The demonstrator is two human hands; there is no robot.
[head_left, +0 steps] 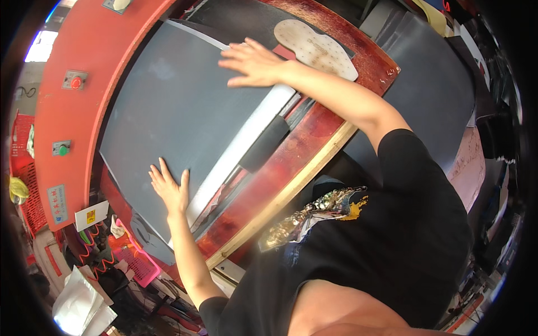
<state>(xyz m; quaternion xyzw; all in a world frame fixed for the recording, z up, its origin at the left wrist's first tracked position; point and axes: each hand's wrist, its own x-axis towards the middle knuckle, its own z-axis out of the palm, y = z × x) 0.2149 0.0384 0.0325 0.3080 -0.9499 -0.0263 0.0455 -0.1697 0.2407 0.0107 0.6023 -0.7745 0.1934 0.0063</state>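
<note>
Nearest, a red worktable (269, 182) with a wooden edge crosses mid-frame. On it, a grey sheet (162, 106) spans upper left to centre; left hand (171, 189), lower left of centre, and right hand (255, 65), upper centre, rest palm-down on it, fingers apart. Beyond, far left: orange-red machine panel (78, 115), red basket (32, 193).

On my side I see a place that must be a workshop: a big red machine (66, 115) has a red button (76, 83) and a green button (63, 150), coiled cords (102, 262) hang beside it, baskets (140, 269) stand near, and a grey sheet (168, 101) covers much of a worn bench (314, 131).
</note>
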